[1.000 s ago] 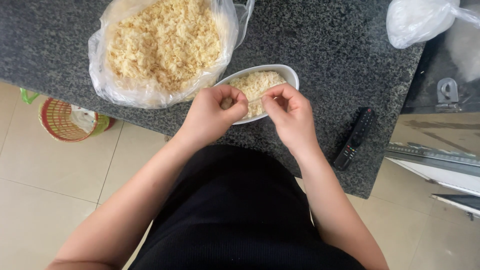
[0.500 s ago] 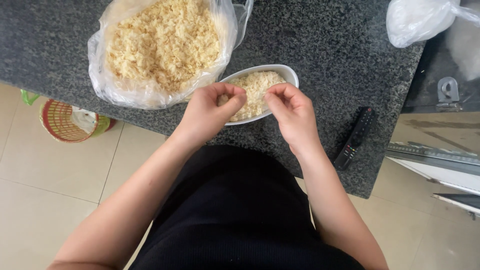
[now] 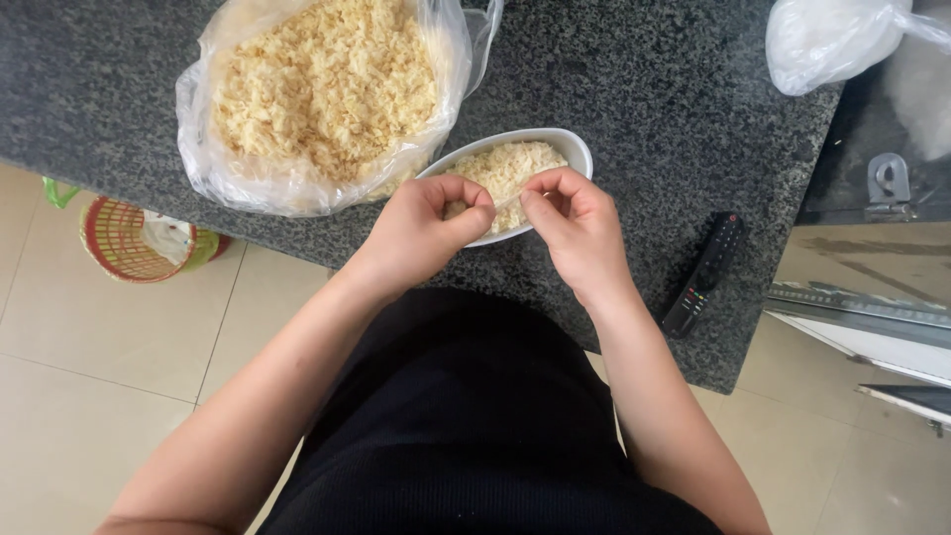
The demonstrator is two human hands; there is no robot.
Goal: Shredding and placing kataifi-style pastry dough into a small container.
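Note:
A white oval bowl [image 3: 575, 151] holding pale shredded bits stands near the front edge of a dark speckled stone counter [image 3: 644, 89]. Over its near rim, my left hand [image 3: 421, 230] and my right hand [image 3: 580, 226] meet, fingertips pinched on a small pale shred stretched between them. Just left of the bowl sits an open clear plastic bag [image 3: 317, 99] heaped with the same yellowish shredded material, touching the bowl's side.
A black remote control [image 3: 703, 272] lies at the counter's right front corner. A knotted white plastic bag [image 3: 832, 40] rests at the far right. On the tiled floor to the left stands a red and green woven basket [image 3: 134, 243].
Both hands stay over the bowl's near rim. The fingertips have shifted slightly, and a thin pale shred now shows between the two hands.

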